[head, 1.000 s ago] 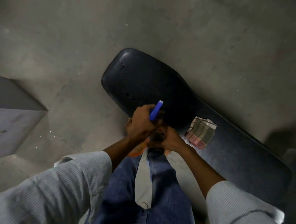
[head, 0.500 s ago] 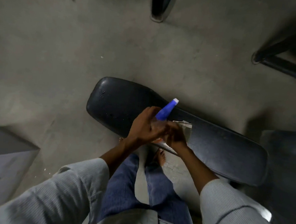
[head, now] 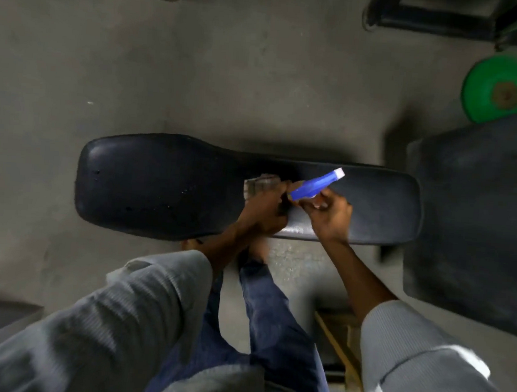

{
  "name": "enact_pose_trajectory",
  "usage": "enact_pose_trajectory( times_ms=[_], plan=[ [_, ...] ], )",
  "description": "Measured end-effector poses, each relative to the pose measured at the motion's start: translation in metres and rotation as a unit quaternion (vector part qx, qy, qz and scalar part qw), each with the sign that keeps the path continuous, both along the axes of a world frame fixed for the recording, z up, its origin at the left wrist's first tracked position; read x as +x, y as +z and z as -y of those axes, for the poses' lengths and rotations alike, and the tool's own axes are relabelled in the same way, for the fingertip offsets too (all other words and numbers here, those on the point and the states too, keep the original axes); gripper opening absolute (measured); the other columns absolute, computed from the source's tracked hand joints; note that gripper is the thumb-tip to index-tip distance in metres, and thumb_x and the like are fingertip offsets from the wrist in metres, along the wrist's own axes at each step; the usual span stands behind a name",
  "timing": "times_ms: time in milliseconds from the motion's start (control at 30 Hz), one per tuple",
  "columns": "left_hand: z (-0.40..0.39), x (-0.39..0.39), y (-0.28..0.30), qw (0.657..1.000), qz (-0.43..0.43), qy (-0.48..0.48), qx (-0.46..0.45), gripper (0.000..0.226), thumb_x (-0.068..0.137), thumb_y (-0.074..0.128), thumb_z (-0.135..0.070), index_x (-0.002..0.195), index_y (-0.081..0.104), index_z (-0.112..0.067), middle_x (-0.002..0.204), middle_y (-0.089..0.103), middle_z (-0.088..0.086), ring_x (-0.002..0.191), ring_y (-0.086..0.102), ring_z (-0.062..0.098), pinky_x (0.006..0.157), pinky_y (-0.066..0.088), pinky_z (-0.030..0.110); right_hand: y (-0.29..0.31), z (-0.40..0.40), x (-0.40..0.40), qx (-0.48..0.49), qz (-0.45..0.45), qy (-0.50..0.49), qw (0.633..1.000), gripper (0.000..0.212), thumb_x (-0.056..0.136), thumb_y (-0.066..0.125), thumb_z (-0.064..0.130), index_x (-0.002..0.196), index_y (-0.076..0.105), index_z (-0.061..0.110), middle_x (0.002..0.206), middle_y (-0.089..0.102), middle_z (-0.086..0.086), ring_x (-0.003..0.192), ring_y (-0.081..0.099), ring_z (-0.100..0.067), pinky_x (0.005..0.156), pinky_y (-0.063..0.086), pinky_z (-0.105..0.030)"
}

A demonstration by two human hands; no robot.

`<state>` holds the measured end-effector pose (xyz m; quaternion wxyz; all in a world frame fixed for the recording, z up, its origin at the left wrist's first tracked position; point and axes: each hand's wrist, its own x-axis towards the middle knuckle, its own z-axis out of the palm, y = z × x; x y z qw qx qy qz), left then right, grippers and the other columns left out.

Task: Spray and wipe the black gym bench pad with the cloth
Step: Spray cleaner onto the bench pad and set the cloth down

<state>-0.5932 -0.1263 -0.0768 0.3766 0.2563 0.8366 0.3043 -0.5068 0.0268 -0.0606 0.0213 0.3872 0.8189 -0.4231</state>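
The black gym bench pad (head: 166, 186) lies across the middle of the view, long side left to right, on a grey floor. Both hands meet over its middle. My left hand (head: 261, 209) and my right hand (head: 330, 216) close around a spray bottle (head: 314, 186). Only its blue head and white nozzle show, pointing right and up over the pad's right half. The bottle's body is hidden between the hands. A checked cloth (head: 259, 185) lies on the pad just behind my left hand, partly covered by its fingers.
A green weight plate (head: 500, 90) sits at the far right, with a dark padded block (head: 475, 229) below it beside the bench's right end. Black metal frame bars (head: 431, 19) cross the top. A wooden piece (head: 339, 351) lies by my right leg.
The view has swung so the pad now lies level. Both hands have moved right along it with the bottle, and its nozzle now points right. The cloth sits left of the bottle.
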Motion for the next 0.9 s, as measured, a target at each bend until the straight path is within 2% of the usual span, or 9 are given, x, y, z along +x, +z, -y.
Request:
enact_pose_trajectory(
  times_ms=[67,133,267,367,500,633,733,833,900],
  plan=[
    [-0.014,0.008,-0.007,1.000,0.012,-0.009,-0.005,0.064,0.076,0.046,-0.033,0.138,0.059,-0.022,0.128,0.069,0.002,0.118,0.065,0.022,0.099,0.054,0.034,-0.001,-0.012,0.009,0.004,0.010,-0.009,1.000,0.022,0.080,0.093,0.020,0.097,0.081,0.011,0.089,0.081,-0.008,0.085,0.074,-0.017,0.076,0.046,-0.003],
    [-0.026,0.014,0.004,1.000,0.020,-0.007,-0.005,0.077,0.072,0.043,-0.038,0.147,0.052,-0.024,0.132,0.068,0.002,0.121,0.065,0.023,0.102,0.053,0.036,-0.006,-0.022,0.016,0.002,0.015,-0.017,1.000,0.020,0.083,0.092,0.014,0.098,0.081,0.007,0.085,0.075,-0.002,0.085,0.069,-0.012,0.071,0.041,0.003],
    [-0.040,0.020,0.015,0.998,0.028,-0.018,-0.053,0.080,0.083,0.064,-0.011,0.159,0.042,-0.017,0.141,0.064,0.012,0.126,0.063,0.031,0.101,0.047,0.033,-0.023,-0.031,0.028,-0.007,0.021,-0.041,0.999,0.015,0.083,0.090,0.013,0.094,0.080,0.013,0.081,0.075,-0.002,0.084,0.077,-0.023,0.080,0.060,-0.031],
    [-0.044,0.022,0.012,0.998,0.013,-0.025,-0.057,0.073,0.085,0.067,-0.005,0.155,0.048,-0.018,0.139,0.067,0.010,0.126,0.064,0.032,0.105,0.048,0.037,-0.038,-0.035,0.039,-0.009,0.034,-0.026,0.999,0.016,0.084,0.088,0.011,0.097,0.079,0.006,0.089,0.078,-0.011,0.086,0.075,-0.025,0.079,0.055,-0.032],
    [-0.049,0.026,0.009,0.997,0.015,-0.038,-0.063,0.071,0.089,0.069,-0.005,0.156,0.046,-0.015,0.139,0.066,0.013,0.128,0.063,0.032,0.108,0.047,0.038,-0.049,-0.036,0.051,-0.035,0.045,-0.074,0.996,0.026,0.085,0.089,0.016,0.103,0.077,0.001,0.100,0.079,-0.018,0.097,0.076,-0.038,0.091,0.062,-0.053],
    [-0.053,0.029,0.007,0.998,-0.001,-0.045,-0.051,0.063,0.092,0.069,-0.007,0.152,0.050,-0.014,0.140,0.064,0.012,0.129,0.061,0.031,0.100,0.041,0.027,-0.055,-0.037,0.056,-0.069,0.043,-0.103,0.991,0.043,0.085,0.090,0.014,0.124,0.074,0.006,0.116,0.078,-0.015,0.106,0.076,-0.032,0.093,0.063,-0.045],
    [-0.055,0.032,0.005,0.999,-0.015,-0.032,-0.039,0.048,0.092,0.069,-0.010,0.139,0.060,-0.013,0.132,0.069,0.011,0.123,0.064,0.031,0.095,0.038,0.024,-0.053,-0.031,0.059,-0.031,0.063,-0.106,0.992,0.044,0.088,0.088,0.017,0.125,0.072,0.001,0.119,0.076,-0.014,0.107,0.072,-0.030,0.087,0.057,-0.036],
    [-0.059,0.035,-0.001,0.999,-0.030,-0.022,-0.026,0.038,0.093,0.069,-0.014,0.130,0.065,-0.010,0.123,0.072,0.012,0.114,0.068,0.031,0.095,0.044,0.027,-0.069,-0.028,0.064,-0.017,0.079,-0.116,0.990,0.027,0.095,0.079,0.017,0.116,0.070,0.003,0.110,0.075,-0.019,0.094,0.069,-0.031,0.084,0.060,-0.045],
    [-0.059,0.036,-0.004,0.999,-0.040,-0.013,-0.014,0.033,0.094,0.069,-0.016,0.127,0.065,-0.013,0.119,0.072,0.010,0.110,0.069,0.028,0.100,0.053,0.034,-0.079,-0.025,0.068,-0.036,0.122,-0.106,0.986,0.014,0.101,0.071,0.018,0.110,0.065,0.009,0.103,0.066,-0.011,0.084,0.061,-0.016,0.081,0.058,-0.035]
  ],
)
